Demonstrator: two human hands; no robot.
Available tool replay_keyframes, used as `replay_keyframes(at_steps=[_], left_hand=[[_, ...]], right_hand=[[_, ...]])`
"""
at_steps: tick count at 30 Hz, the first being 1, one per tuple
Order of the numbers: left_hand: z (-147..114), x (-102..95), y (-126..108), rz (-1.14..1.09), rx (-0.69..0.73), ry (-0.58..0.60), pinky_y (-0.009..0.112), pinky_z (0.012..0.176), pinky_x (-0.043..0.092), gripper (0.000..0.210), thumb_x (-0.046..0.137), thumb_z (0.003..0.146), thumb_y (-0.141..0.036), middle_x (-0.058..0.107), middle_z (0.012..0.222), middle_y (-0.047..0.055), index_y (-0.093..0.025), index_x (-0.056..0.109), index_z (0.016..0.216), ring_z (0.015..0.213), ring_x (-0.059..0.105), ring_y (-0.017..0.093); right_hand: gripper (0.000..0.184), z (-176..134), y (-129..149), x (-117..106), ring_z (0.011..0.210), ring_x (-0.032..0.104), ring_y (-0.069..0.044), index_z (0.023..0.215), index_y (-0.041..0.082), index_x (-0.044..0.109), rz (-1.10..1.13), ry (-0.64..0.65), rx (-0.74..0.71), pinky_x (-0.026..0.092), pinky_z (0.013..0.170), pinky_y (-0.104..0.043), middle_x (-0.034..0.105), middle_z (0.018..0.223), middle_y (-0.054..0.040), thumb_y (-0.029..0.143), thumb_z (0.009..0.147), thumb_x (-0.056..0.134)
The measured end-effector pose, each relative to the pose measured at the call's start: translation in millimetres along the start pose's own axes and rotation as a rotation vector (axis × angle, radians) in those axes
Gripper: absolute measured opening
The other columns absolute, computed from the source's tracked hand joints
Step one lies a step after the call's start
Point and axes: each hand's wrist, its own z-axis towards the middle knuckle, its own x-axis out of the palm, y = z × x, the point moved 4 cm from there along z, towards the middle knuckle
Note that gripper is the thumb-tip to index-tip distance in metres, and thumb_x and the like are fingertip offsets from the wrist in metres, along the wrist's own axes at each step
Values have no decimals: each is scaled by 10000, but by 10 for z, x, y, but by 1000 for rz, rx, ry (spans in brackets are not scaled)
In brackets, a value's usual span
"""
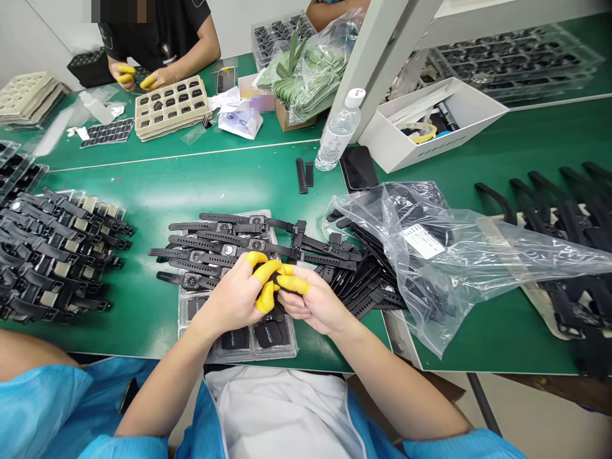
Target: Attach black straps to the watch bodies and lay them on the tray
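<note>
My left hand and my right hand meet over a clear plastic tray, both with yellow finger cots. Between them they pinch a small black watch part, mostly covered by the fingers. Smartwatches with black straps lie across the far half of the tray, some with their sensor backs up. In the near compartments sit black square watch bodies without straps. Just right of the tray, loose black watch straps spill from a clear plastic bag.
Strapped watches fill trays at the left. A water bottle, a phone and a white box stand behind the bag. More straps lie at the right. Across the table a co-worker handles parts beside a beige tray.
</note>
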Motion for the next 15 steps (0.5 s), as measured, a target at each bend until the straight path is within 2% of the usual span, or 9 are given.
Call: replay_keyframes(at_steps=[4, 7, 10, 13, 15], left_hand=[[3, -8, -2, 90, -23, 53, 464, 895, 612, 373, 456, 999, -226, 610, 1094, 158, -140, 618, 1325, 1077, 600, 292], [16, -48, -11, -14, 3, 59, 451, 949, 608, 409, 424, 1024, -208, 620, 1171, 161, -152, 544, 1411, 1136, 617, 282], [20, -125, -51, -110, 17, 34, 395, 965, 611, 465, 449, 1051, -233, 627, 1261, 149, -198, 432, 1514, 1155, 656, 250], [-35, -266, -101, 1, -20, 65, 369, 947, 616, 470, 428, 1056, -194, 653, 1300, 137, -225, 423, 1526, 1155, 688, 244], [-119, -426, -96, 130, -63, 89, 370, 922, 615, 445, 410, 1053, -173, 679, 1300, 131, -219, 470, 1492, 1139, 700, 255]], right_hand=[[321, 12, -9, -19, 393, 123, -38, 904, 204, 556, -56, 5, 27, 107, 374, -154, 369, 459, 139, 450, 848, 755], [336, 16, -36, -12, 389, 139, -49, 936, 213, 550, -112, 36, -1, 124, 382, -168, 372, 461, 140, 498, 883, 720], [359, -8, 9, -25, 401, 290, -86, 942, 233, 549, -277, 6, -197, 258, 416, -213, 444, 502, 105, 571, 926, 668], [301, -80, 152, -40, 571, 509, -146, 967, 234, 616, -675, -49, -472, 405, 567, -281, 616, 692, 15, 525, 940, 686], [233, -120, 228, -32, 639, 545, -166, 1001, 227, 659, -973, -16, -560, 410, 620, -300, 661, 777, -17, 456, 963, 674]])
